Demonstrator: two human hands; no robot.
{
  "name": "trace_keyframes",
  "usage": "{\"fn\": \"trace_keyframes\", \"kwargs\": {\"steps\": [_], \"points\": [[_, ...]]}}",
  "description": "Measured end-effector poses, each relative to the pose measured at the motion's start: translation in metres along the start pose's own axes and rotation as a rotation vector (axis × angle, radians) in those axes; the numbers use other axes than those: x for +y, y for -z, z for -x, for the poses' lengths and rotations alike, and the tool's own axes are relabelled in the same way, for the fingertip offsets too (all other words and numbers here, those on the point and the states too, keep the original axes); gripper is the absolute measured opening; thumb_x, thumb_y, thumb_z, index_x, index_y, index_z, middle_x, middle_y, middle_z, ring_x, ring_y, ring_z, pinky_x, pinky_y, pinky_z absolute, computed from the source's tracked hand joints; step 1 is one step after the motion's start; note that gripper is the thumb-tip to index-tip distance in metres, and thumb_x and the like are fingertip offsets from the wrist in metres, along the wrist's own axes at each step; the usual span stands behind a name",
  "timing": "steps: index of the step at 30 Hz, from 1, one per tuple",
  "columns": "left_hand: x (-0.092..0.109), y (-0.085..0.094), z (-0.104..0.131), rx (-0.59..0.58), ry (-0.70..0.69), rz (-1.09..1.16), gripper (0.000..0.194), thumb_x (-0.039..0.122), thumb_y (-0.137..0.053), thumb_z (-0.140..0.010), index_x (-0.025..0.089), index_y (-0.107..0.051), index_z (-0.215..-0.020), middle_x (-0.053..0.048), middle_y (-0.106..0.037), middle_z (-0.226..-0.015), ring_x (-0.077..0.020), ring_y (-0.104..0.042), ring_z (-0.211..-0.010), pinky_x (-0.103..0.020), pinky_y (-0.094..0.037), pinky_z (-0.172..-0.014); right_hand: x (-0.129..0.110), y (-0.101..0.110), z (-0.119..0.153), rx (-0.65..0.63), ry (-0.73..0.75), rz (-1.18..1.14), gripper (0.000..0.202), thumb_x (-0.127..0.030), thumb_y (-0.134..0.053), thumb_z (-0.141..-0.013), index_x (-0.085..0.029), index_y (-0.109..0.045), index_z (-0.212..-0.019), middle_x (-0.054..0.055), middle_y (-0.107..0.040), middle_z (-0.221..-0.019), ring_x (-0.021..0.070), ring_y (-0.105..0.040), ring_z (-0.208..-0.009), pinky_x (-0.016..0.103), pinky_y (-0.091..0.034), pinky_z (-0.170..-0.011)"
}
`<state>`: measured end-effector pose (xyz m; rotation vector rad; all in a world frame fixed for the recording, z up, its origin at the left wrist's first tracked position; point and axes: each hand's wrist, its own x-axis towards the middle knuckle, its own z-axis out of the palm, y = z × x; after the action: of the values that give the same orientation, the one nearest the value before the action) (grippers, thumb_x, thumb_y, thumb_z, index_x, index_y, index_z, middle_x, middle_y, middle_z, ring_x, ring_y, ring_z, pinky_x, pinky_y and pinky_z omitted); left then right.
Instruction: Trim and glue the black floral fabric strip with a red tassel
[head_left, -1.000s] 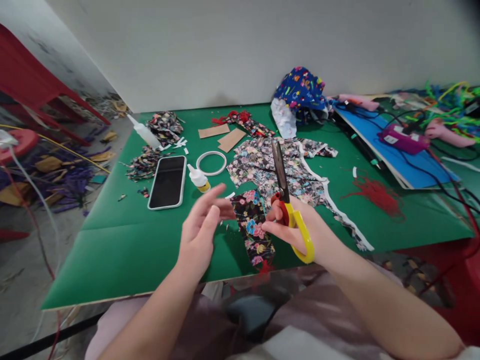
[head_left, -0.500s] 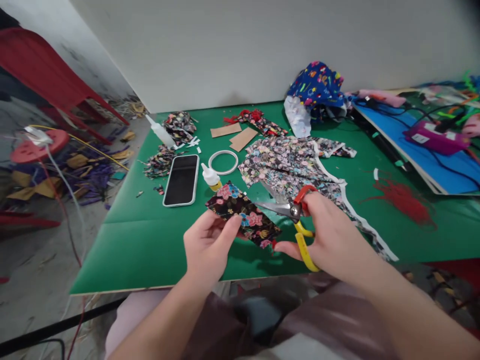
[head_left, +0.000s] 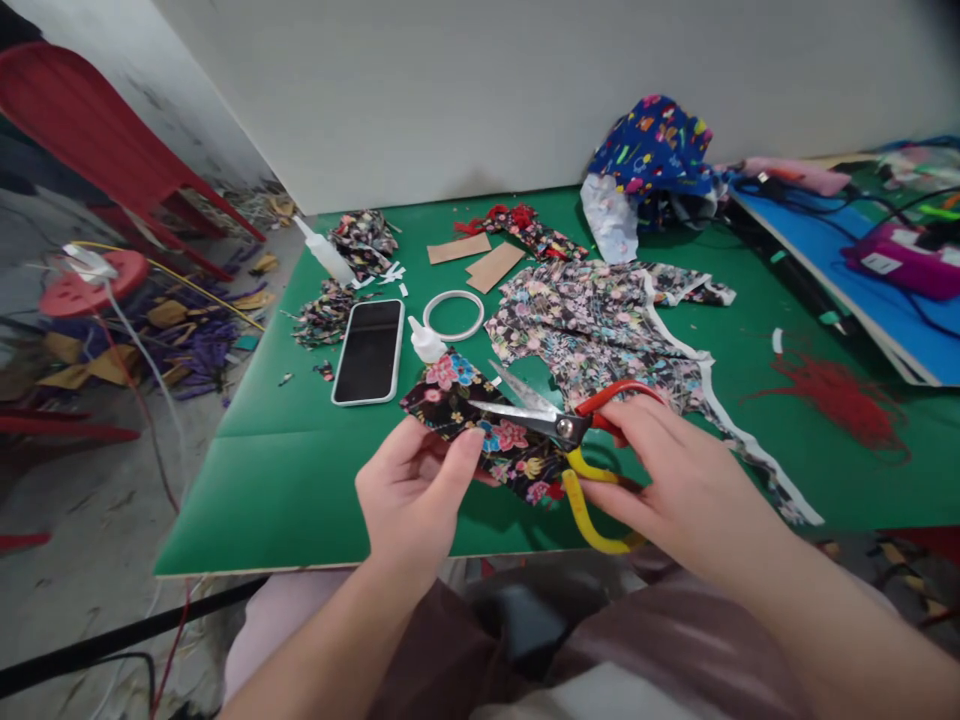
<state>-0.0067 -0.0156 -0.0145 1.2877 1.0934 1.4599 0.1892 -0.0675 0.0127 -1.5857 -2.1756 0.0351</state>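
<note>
- Pos.: cloth [head_left: 512,437] is held up over the near part of the table [head_left: 300,490], btwn our hands, just this side of the bottle [head_left: 427,344]; printed face up.
- L hand [head_left: 416,490]: pinches cloth firmly; thumb on top, other fingers mostly hidden underneath.
- R hand [head_left: 667,465]: fingers part spread, curled round the handles of the scissors [head_left: 565,428]; exact seat of thumb at yellow loop unclear.
- Blades: parted in a narrow V. One crosses cloth in view, nr L thumb; the other shows past cloth's far edge. Blade contact w/ cloth: we can't tell.
- Method (our judgement): hold cloth flat & taut; set L thumb back from blade line before closing; seat edge deep in the V, nr pivot; use short, even strokes; check underside for hidden fingertips.
- Orientation: cloth's long axis runs diag., far-L to near-R. Far-L end points twd bottle; near-R end, w/ a bit of red, sits by yellow handle. Front vs. back end: can't tell.
- Scissors' tips point L, slightly away from us.
</note>
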Motion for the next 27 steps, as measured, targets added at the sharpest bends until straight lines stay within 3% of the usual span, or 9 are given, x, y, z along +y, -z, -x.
{"fn": "trace_keyframes", "kwargs": {"steps": [7,27], "points": [[0.0011,0.0003,-0.0002,-0.039,0.042,0.05,0.009,0.024,-0.07,-0.075,0.02,-0.071,-0.083,0.005,-0.063,-0.058,-0.0054,-0.054,-0.045,-0.016,-0.054,-0.051,-0.002,-0.0012,-0.0004,0.007,0.033,0.038,0.032,-0.044,-0.046,-0.089,-0.014,-0.05,-0.102,0.002,-0.06,-0.075,0.0138,-0.058,-0.062,0.022,-0.043,-0.053],[0.0012,0.0033,-0.0011,-0.123,0.166,0.133,0.01,0.025,-0.07,-0.075,0.021,-0.072,-0.084,0.003,-0.064,-0.062,-0.0099,-0.06,-0.047,-0.019,-0.057,-0.042,-0.0056,0.0022,-0.0013,0.016,0.041,0.117,0.039,-0.047,-0.032,-0.094,-0.014,-0.053,-0.09,0.0,-0.059,-0.062,0.0097,-0.05,-0.042,0.022,-0.034,-0.042]]}}
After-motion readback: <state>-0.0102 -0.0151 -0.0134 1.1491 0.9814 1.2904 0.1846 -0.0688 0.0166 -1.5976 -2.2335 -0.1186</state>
